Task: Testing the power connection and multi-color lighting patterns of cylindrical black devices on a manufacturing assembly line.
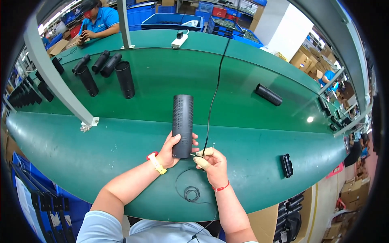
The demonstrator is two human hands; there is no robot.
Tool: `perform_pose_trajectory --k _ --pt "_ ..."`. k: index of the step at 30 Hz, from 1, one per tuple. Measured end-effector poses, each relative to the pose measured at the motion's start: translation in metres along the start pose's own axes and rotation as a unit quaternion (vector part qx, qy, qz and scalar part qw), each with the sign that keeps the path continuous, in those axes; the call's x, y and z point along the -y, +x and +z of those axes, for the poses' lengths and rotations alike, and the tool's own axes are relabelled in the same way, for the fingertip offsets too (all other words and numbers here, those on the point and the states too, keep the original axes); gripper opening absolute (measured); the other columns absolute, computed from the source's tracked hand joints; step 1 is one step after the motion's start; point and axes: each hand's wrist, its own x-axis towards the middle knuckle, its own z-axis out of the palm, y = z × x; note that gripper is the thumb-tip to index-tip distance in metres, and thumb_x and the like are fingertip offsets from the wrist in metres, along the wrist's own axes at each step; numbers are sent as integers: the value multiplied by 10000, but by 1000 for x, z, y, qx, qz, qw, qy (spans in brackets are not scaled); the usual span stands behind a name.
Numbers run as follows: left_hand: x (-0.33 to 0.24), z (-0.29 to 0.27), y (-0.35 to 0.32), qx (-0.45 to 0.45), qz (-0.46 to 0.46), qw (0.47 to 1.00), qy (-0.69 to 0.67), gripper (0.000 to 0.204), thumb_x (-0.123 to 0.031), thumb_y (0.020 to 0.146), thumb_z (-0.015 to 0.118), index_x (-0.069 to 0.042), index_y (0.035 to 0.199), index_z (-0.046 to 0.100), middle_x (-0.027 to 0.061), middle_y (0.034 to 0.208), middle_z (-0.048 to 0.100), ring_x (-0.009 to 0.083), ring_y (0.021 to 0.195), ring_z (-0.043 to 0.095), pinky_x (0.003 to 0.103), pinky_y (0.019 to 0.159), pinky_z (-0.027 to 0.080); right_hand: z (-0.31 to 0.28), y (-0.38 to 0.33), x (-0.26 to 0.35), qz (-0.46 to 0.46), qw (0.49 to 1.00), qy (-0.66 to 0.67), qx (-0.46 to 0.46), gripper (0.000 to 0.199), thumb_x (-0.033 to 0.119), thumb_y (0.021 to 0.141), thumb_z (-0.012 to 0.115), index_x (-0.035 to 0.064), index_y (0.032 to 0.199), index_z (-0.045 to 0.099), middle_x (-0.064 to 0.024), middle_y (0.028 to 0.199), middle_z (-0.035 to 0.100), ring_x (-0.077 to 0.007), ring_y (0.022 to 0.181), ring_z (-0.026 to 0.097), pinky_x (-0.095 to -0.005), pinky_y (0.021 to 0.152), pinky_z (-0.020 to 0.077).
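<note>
The left hand (169, 150) is closed around the lower end of a black perforated cylinder housing (182, 123), fingers wrapped across its front and thumb along its left side; this grip holds the housing upright over the near middle of the green bench (121, 141), its open top toward the far side. The wrist wears a red and cream band (156, 162).

The right hand (211, 163) sits just right of the housing's bottom end, fingertips pinched shut on the plug end of a thin black cable (212, 101); the plug tip is at the housing's lower right edge, though whether it touches cannot be told. A red string circles that wrist. The cable runs from this grip up across the bench to a white power strip (180, 39) at the far edge. A second thin wire lies coiled (191, 193) on the bench just near of the hands.

Far left, several black tubes (105, 69) stand or lie in a group beside a slanted grey frame post (52, 77). One black tube (268, 94) lies alone far right, and a small black clip-shaped part (287, 165) rests near right. Beyond the bench, blue crates (172, 20) are stacked, and a person in a blue shirt (99, 20) sits far left.
</note>
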Motion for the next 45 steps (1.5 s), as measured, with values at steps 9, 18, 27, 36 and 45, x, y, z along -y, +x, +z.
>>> perform_pose_trajectory --k 9,18,27,36,45 --pt "-4 0 1 -29 -22 999 -8 456 -284 837 475 -52 1218 378 150 1063 527 234 902 552 343 778 473 -10 9 -3 24 999 14 -29 76 -32 775 542 16 833 532 -82 779 568 -112 586 490 -211 542 421" --pt "-6 12 2 12 -29 998 -55 481 -309 840 470 -53 1235 371 152 1105 520 240 942 550 342 767 474 -15 8 -5 21 1000 -7 7 73 -27 773 550 29 795 509 -69 772 562 -112 602 497 -204 531 418" --pt "0 5 0 -10 17 1000 1 519 -215 816 530 -63 1267 324 159 1127 506 253 955 553 337 774 488 -13 4 -1 29 999 -2 16 133 -64 742 578 37 773 496 -65 763 560 -109 628 514 -188 519 421" --pt "1 9 -2 29 13 999 41 593 -72 747 564 -82 1278 299 163 1118 507 247 927 563 344 773 490 -21 6 6 121 990 9 64 189 -94 697 609 38 780 502 -49 703 556 -103 551 509 -195 501 429" --pt "6 7 -11 83 45 989 118 591 -70 750 544 -87 1279 281 178 1090 515 249 871 577 341 753 489 -30 6 4 139 979 -94 114 146 -72 702 610 35 762 531 -51 721 564 -105 557 515 -203 519 436"
